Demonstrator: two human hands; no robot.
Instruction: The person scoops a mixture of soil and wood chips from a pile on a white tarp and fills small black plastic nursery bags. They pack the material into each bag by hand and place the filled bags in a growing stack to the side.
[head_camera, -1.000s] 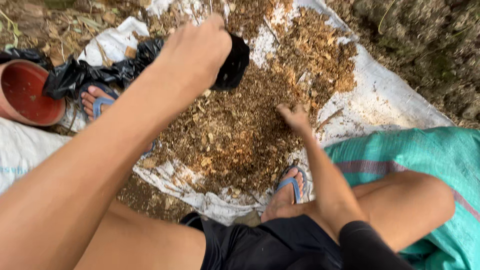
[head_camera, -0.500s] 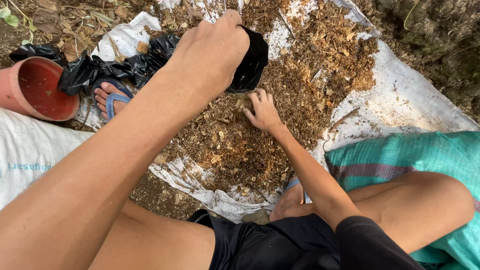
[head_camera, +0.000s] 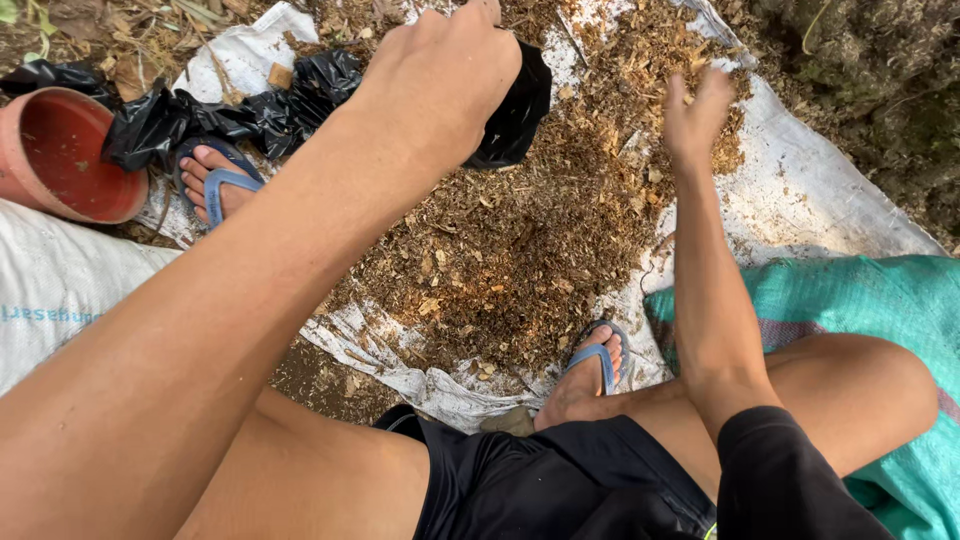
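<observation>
The head view looks down on a white woven sheet (head_camera: 820, 190) spread on the ground, with a pile of brown shredded wood mix (head_camera: 520, 240) in its middle. The left hand (head_camera: 440, 75) is closed around the rim of a small black plastic bag (head_camera: 515, 115), held above the far part of the pile, probably so the mouth stays reachable. The right hand (head_camera: 695, 115) hovers over the pile near the sheet's far right side, fingers loosely spread, holding nothing visible. A terracotta pot (head_camera: 65, 155) lies beyond the sheet's left edge.

Bare earth (head_camera: 60, 30), white woven sheet (head_camera: 800, 190), possibly daylight
</observation>
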